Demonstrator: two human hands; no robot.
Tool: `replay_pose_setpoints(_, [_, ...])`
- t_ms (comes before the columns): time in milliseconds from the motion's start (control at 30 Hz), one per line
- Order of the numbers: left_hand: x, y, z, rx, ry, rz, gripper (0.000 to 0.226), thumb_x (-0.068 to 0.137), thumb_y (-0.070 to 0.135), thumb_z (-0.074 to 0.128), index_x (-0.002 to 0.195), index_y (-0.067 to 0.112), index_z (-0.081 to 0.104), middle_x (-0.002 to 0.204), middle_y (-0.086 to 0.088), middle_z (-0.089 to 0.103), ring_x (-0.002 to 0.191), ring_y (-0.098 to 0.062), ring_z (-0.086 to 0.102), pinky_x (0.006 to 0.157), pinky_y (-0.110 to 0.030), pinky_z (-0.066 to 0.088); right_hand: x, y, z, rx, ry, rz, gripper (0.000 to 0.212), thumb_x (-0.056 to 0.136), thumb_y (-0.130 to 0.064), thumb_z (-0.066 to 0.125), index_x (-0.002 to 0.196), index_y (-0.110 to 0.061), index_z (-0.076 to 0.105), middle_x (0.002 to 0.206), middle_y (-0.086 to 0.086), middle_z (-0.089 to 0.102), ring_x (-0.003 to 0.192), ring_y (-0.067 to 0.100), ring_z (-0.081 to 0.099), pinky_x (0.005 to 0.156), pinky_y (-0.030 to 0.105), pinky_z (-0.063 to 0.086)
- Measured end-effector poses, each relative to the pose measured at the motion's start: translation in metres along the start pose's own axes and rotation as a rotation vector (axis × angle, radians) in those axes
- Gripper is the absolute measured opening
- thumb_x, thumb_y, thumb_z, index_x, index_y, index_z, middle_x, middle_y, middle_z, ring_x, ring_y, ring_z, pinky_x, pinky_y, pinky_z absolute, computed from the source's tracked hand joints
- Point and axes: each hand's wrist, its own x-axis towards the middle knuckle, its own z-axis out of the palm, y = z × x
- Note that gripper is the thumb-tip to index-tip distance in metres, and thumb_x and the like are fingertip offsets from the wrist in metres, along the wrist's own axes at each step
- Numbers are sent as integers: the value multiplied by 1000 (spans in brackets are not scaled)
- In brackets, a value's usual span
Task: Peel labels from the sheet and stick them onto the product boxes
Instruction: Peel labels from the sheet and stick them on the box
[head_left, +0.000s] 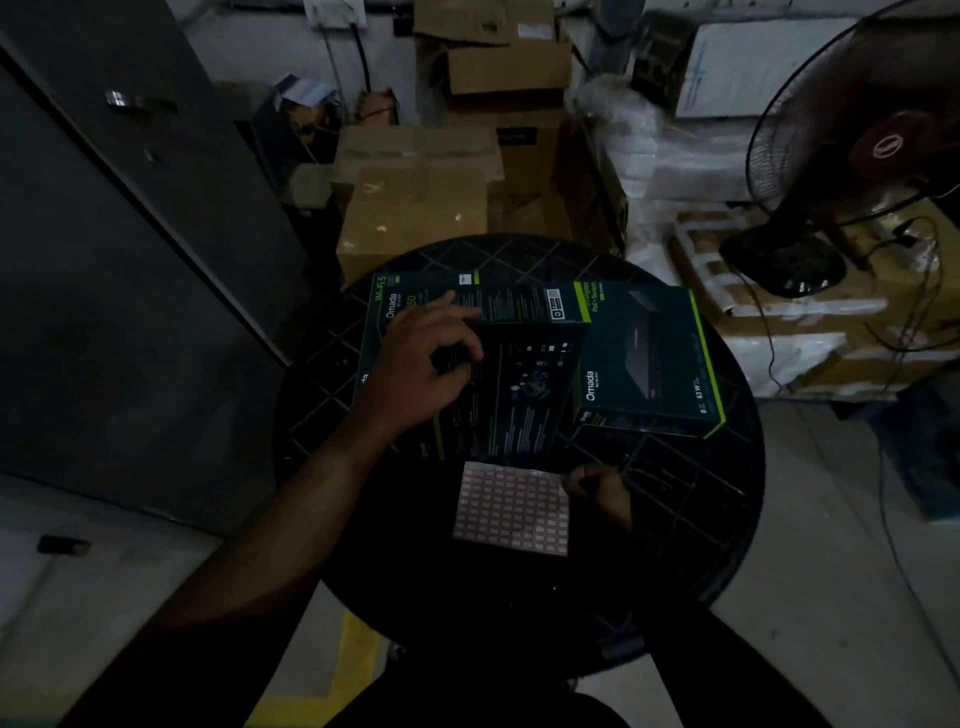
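A pink label sheet (511, 509) lies on a round black table (691, 519) near me. My right hand (597, 491) has curled fingers at the sheet's upper right corner and seems to pinch it. Beyond the sheet lie dark green product boxes: a middle box (519, 384) with its printed back up, a left box (379, 312) partly under it, and a right box (654, 358) showing a device picture. My left hand (423, 358) rests on the middle box, forefinger stretched along its far edge, the other fingers curled.
Brown cardboard cartons (415, 192) are stacked behind the table. A standing fan (852, 150) sits on cartons at the right, with cables hanging down. A grey metal cabinet (119, 260) fills the left side. The scene is dim.
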Motion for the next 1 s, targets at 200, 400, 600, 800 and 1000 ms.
replay_pose_setpoints(200, [0,-6,17,228,78,-24,38,87,16,63,125,21,61,134,0,60,134,-17,46,109,-43,29,-38,-82,-23,317,-284,-362,26,100,-6,54,76,-14,58,76,8,58,72,19,56,70,30,49])
replay_pose_setpoints(400, [3,-10,24,298,237,-1,26,85,18,74,110,22,73,118,7,70,117,-9,60,96,-27,28,-66,-162,-44,363,-258,-725,14,97,-3,54,83,-6,58,74,14,55,65,19,52,61,24,45])
replay_pose_setpoints(600, [6,-10,23,254,257,22,29,79,10,78,105,22,75,114,8,72,115,-5,61,96,-22,28,-52,-211,-47,-244,33,-1092,5,90,-15,55,89,-17,59,83,-1,59,75,18,56,61,35,46])
replay_pose_setpoints(800, [7,-11,24,233,277,26,26,80,10,75,104,21,76,113,7,72,114,-8,62,97,-23,31,-28,-237,-36,-738,138,-1269,20,91,-24,48,102,-13,61,89,6,55,81,26,49,67,42,44])
replay_pose_setpoints(1000, [8,-13,24,277,278,69,29,81,9,74,107,20,74,116,4,72,116,-10,62,96,-25,32,-18,-245,-38,-830,67,-1327,24,94,-28,46,105,-12,59,91,8,55,83,28,51,65,42,47])
